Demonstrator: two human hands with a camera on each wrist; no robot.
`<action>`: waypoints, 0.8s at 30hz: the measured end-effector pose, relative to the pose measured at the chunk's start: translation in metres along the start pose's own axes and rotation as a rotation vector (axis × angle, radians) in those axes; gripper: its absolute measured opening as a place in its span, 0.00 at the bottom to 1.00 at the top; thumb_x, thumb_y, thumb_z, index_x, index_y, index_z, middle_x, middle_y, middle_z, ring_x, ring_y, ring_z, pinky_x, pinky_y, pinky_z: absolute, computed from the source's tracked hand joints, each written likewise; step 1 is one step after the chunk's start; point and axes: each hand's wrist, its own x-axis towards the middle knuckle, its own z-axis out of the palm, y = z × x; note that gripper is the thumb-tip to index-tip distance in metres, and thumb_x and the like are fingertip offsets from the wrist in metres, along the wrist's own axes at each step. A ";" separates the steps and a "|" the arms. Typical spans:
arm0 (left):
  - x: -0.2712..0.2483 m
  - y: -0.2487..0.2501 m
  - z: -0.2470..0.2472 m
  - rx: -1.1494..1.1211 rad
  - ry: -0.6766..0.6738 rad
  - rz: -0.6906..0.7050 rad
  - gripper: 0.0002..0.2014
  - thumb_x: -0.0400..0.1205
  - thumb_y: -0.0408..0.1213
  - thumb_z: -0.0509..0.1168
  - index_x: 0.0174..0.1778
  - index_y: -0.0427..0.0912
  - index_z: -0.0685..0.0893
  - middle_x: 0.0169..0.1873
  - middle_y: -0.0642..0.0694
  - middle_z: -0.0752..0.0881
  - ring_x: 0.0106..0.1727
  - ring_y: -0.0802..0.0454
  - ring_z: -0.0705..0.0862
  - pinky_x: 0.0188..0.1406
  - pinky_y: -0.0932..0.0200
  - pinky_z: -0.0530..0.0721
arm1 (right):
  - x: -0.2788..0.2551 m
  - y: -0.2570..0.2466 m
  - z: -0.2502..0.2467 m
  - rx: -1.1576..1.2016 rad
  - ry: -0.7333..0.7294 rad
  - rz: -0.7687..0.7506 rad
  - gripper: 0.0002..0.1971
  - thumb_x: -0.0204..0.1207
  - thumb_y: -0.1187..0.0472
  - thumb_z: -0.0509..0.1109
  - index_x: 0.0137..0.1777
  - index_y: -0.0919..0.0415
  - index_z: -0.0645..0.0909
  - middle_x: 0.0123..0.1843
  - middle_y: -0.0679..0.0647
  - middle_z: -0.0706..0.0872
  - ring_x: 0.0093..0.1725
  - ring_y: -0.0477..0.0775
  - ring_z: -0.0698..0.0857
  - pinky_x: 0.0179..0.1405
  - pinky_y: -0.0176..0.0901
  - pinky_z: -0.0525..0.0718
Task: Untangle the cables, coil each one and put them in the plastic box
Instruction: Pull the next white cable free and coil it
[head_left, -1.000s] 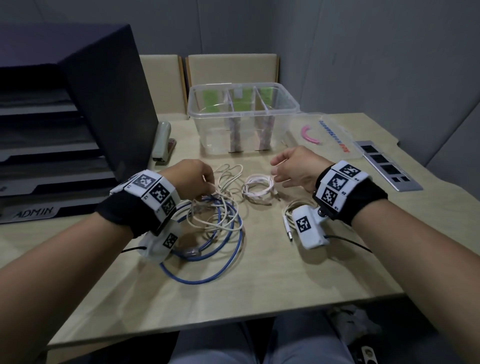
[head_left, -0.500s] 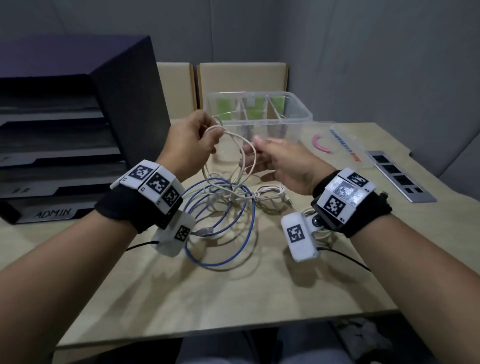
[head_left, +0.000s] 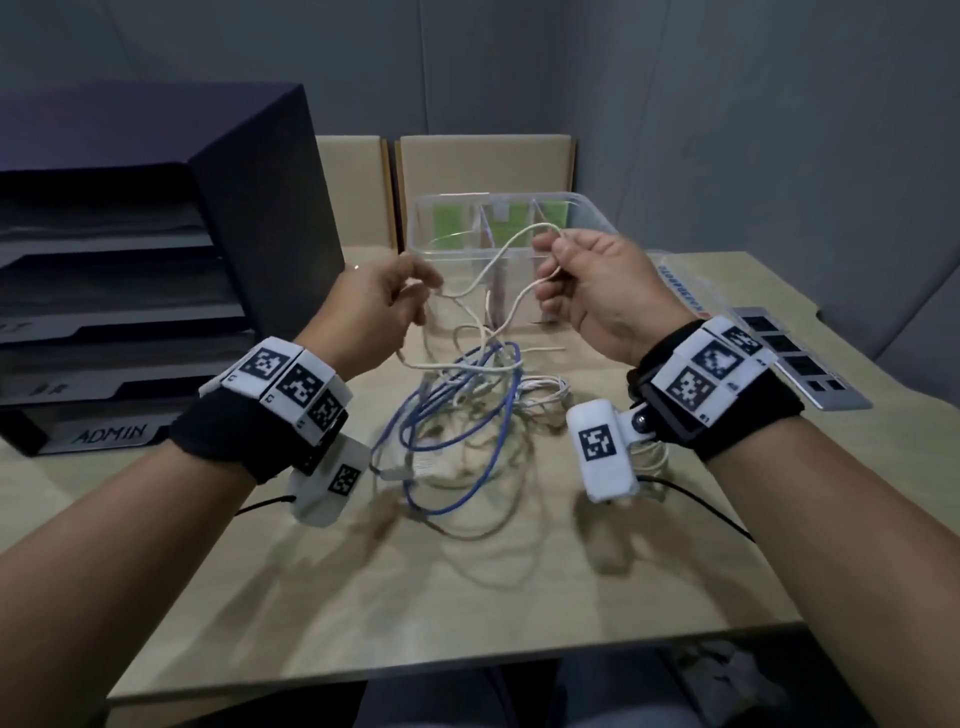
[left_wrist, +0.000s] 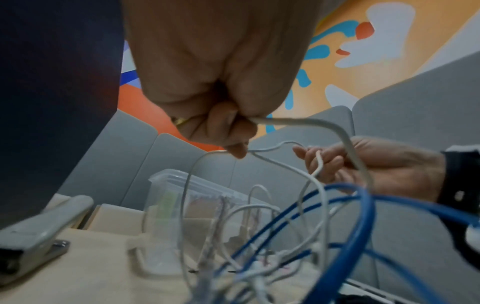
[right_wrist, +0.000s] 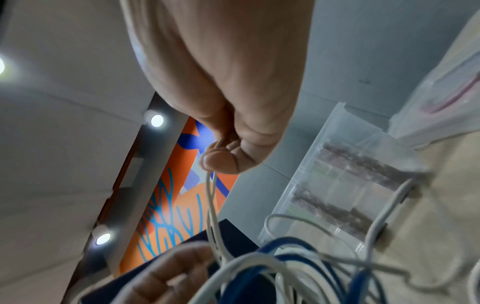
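Observation:
A tangle of thin white cables (head_left: 470, 332) and a blue cable (head_left: 457, 426) hangs between my raised hands and trails onto the wooden table (head_left: 467, 597). My left hand (head_left: 384, 306) pinches a white cable (left_wrist: 298, 121) in curled fingers. My right hand (head_left: 587, 280) pinches another loop of white cable (right_wrist: 211, 191) between thumb and fingers. The blue cable (left_wrist: 363, 216) loops through the white strands below both hands. The clear plastic box (head_left: 587, 213) with dividers stands behind the hands at the table's back.
A dark document tray stack (head_left: 156, 260) labelled ADMIN stands at the left. A stapler (left_wrist: 39, 236) lies beside it. The box lid (head_left: 680, 291) and a grey metal plate (head_left: 800, 364) lie at the right. Two chair backs (head_left: 483, 161) stand behind the table.
Both hands rose from the table, lifting the white cables. Since half a second ago they moved apart, stretching a white strand between them, and the blue loops hang lifted below.

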 end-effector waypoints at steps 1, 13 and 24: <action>0.002 -0.004 -0.002 0.068 -0.010 -0.021 0.10 0.85 0.34 0.59 0.53 0.48 0.85 0.37 0.44 0.85 0.28 0.54 0.78 0.31 0.60 0.80 | 0.001 -0.002 -0.002 0.027 0.018 0.002 0.12 0.87 0.67 0.53 0.47 0.64 0.78 0.30 0.53 0.77 0.23 0.46 0.77 0.21 0.33 0.77; -0.022 0.032 0.008 0.163 -0.051 0.234 0.09 0.81 0.48 0.64 0.46 0.47 0.84 0.40 0.52 0.84 0.41 0.53 0.82 0.43 0.56 0.81 | -0.007 -0.007 -0.001 0.053 -0.046 -0.022 0.12 0.87 0.67 0.50 0.50 0.63 0.76 0.32 0.55 0.79 0.28 0.50 0.85 0.31 0.39 0.87; -0.022 0.028 0.035 0.782 -0.485 0.173 0.08 0.80 0.44 0.64 0.47 0.45 0.86 0.37 0.44 0.80 0.40 0.42 0.80 0.36 0.57 0.73 | -0.009 -0.032 -0.014 0.144 0.017 -0.206 0.12 0.87 0.65 0.51 0.50 0.61 0.76 0.34 0.55 0.80 0.32 0.53 0.85 0.37 0.44 0.88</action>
